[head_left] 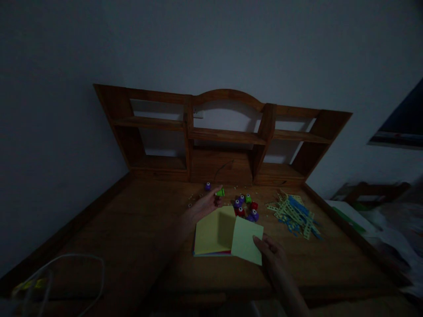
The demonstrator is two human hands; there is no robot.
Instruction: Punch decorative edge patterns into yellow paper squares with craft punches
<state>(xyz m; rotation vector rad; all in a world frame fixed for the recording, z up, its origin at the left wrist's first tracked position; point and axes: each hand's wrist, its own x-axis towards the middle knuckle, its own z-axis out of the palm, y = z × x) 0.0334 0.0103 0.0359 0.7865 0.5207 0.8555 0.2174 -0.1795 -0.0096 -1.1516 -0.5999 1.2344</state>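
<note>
My left hand [208, 204] is closed on a small bright green toy piece [220, 192], pinched at the fingertips above the back edge of a paper stack. My right hand [271, 252] grips a square pale green sheet of paper [245, 241] by its right side, thumb on top. That sheet is tilted and overlaps the right part of the stack of coloured paper [213, 233], whose top sheet is yellow. Red and pink edges show beneath it. Just behind the sheet lie several small toys with round eyes: a red one [254, 205], a purple one [254, 215] and a green one [248, 198].
A heap of yellow and blue perforated strips [297, 215] lies on the right of the wooden desk [139, 224]. Another purple toy [208, 186] stands near the back, among tiny scattered bits. A wooden shelf unit [228, 136] rises behind. A pale cord [76, 255] loops at lower left.
</note>
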